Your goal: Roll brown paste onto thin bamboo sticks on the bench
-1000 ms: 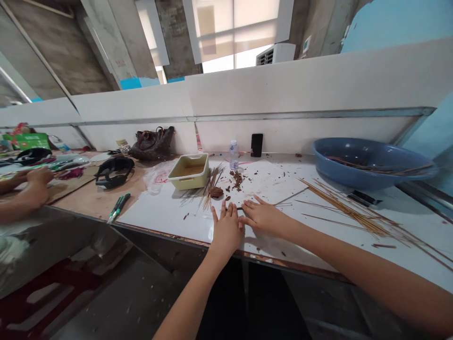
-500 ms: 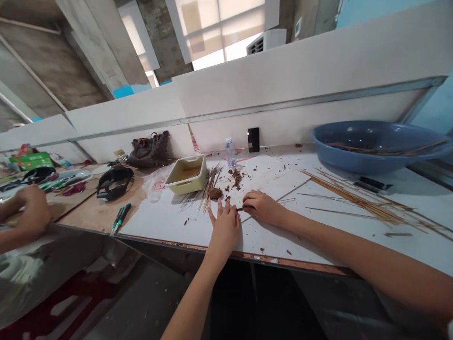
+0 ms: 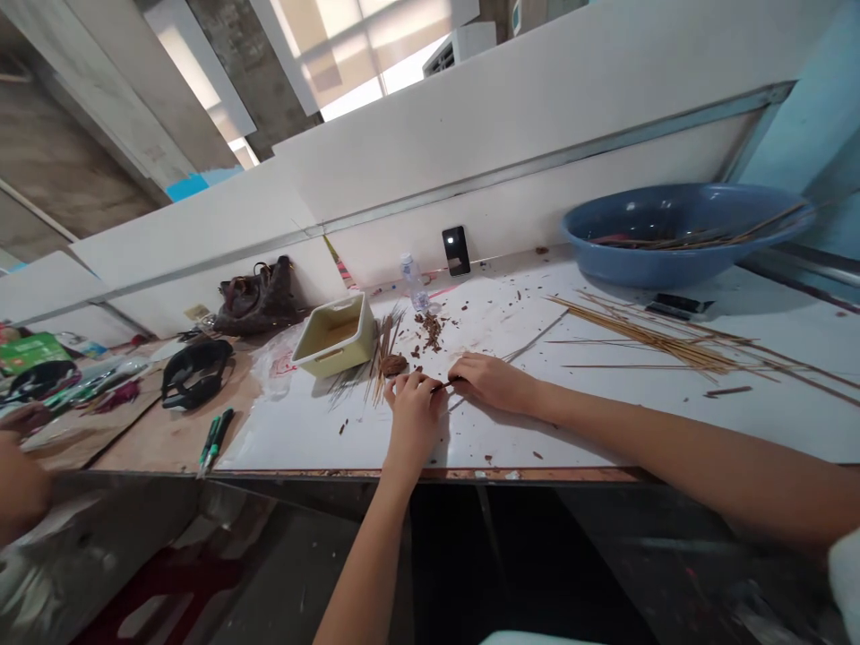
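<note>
A thin dark brown stick [image 3: 442, 386] lies low over the white tabletop between my two hands. The fingers of my left hand [image 3: 413, 414] are bent together at its left end. At the other end my right hand [image 3: 490, 382] is closed on it, fingertips down near the table. Just beyond my left hand sits a dark brown lump [image 3: 393, 365]. Brown crumbs [image 3: 430, 331] are scattered behind the hands, near a clear bottle [image 3: 415, 285]. Thin sticks [image 3: 382, 349] lie beside a pale green tub [image 3: 336, 336] of brownish liquid.
A blue basin [image 3: 678, 260] with sticks stands at the back right, long tan sticks [image 3: 658, 340] in front. A phone [image 3: 456, 251] leans on the partition. Left are a bag [image 3: 259, 300], black goggles [image 3: 194, 372], green-black tools [image 3: 216, 437] and another person's hand [image 3: 20, 484].
The view has turned and tilted. My left fingers, spread before, are now drawn in at the stick. The other person's hand has moved toward the left edge.
</note>
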A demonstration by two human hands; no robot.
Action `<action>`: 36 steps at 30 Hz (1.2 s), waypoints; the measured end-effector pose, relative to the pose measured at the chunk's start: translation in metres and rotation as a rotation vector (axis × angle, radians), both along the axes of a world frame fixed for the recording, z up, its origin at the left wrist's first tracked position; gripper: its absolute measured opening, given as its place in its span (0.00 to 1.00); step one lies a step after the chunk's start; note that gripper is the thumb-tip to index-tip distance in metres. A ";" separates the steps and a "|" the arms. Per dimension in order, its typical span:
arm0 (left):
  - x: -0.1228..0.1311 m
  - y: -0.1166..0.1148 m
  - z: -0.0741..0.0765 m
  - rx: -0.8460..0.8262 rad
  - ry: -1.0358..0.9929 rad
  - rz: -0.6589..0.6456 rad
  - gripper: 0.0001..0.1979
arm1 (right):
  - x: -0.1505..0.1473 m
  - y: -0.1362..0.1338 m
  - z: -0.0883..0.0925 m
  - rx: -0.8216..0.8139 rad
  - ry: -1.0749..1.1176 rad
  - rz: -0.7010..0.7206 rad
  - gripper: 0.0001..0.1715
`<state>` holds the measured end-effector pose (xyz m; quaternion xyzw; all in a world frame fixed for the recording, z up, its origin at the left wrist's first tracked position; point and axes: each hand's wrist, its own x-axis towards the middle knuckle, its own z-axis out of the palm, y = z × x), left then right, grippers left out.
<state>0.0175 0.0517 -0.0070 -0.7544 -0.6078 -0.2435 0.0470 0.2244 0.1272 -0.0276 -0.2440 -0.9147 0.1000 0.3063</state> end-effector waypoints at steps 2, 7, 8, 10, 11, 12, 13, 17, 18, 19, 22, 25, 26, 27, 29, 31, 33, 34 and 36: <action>0.000 0.001 -0.002 0.004 -0.014 0.003 0.07 | 0.000 -0.002 0.001 -0.026 0.019 0.002 0.10; -0.001 0.001 -0.007 0.044 -0.032 -0.001 0.07 | -0.002 -0.004 0.002 -0.053 0.011 0.042 0.12; -0.001 0.001 -0.008 0.048 -0.033 -0.005 0.07 | -0.002 -0.004 0.001 -0.054 0.008 0.040 0.13; -0.002 0.000 -0.009 0.047 -0.032 -0.012 0.08 | -0.002 -0.003 0.001 -0.058 0.015 0.033 0.12; -0.002 0.000 -0.009 0.044 -0.031 -0.014 0.08 | -0.002 -0.003 0.000 -0.060 0.022 0.034 0.12; -0.003 -0.001 -0.010 0.040 -0.030 -0.016 0.08 | -0.001 -0.003 0.000 -0.062 0.030 0.036 0.12; -0.003 -0.002 -0.010 0.036 -0.030 -0.017 0.09 | -0.001 -0.003 0.000 -0.064 0.036 0.038 0.12; -0.003 -0.004 -0.009 0.022 -0.032 -0.031 0.10 | -0.001 -0.002 -0.003 -0.068 0.039 0.042 0.12; -0.003 -0.005 -0.008 0.022 -0.030 -0.031 0.10 | -0.001 -0.001 -0.003 -0.070 0.035 0.038 0.12; -0.003 -0.005 -0.008 0.023 -0.027 -0.030 0.11 | -0.001 -0.001 -0.004 -0.071 0.031 0.030 0.13; -0.003 -0.005 -0.008 0.028 -0.017 -0.026 0.11 | -0.002 0.001 -0.007 -0.072 0.029 0.007 0.14; -0.003 -0.003 -0.011 0.041 -0.032 -0.032 0.11 | -0.002 0.002 -0.009 -0.042 0.044 0.021 0.14; -0.004 -0.003 -0.013 0.049 -0.045 -0.038 0.10 | -0.002 0.002 -0.009 -0.023 0.052 0.032 0.14; -0.005 -0.002 -0.014 0.061 -0.059 -0.045 0.10 | -0.002 0.002 -0.010 0.000 0.062 0.043 0.14; -0.006 0.000 -0.017 0.087 -0.090 -0.065 0.09 | -0.002 0.002 -0.011 0.044 0.082 0.060 0.12; -0.007 0.001 -0.019 0.107 -0.111 -0.086 0.09 | -0.002 0.001 -0.011 0.083 0.091 0.072 0.10; -0.008 0.001 -0.021 0.113 -0.123 -0.099 0.09 | -0.002 0.001 -0.011 0.120 0.082 0.081 0.08; -0.008 0.002 -0.021 0.114 -0.125 -0.102 0.09 | -0.002 0.001 -0.011 0.138 0.073 0.084 0.08; -0.008 0.002 -0.022 0.119 -0.129 -0.106 0.09 | -0.002 0.000 -0.011 0.167 0.055 0.085 0.08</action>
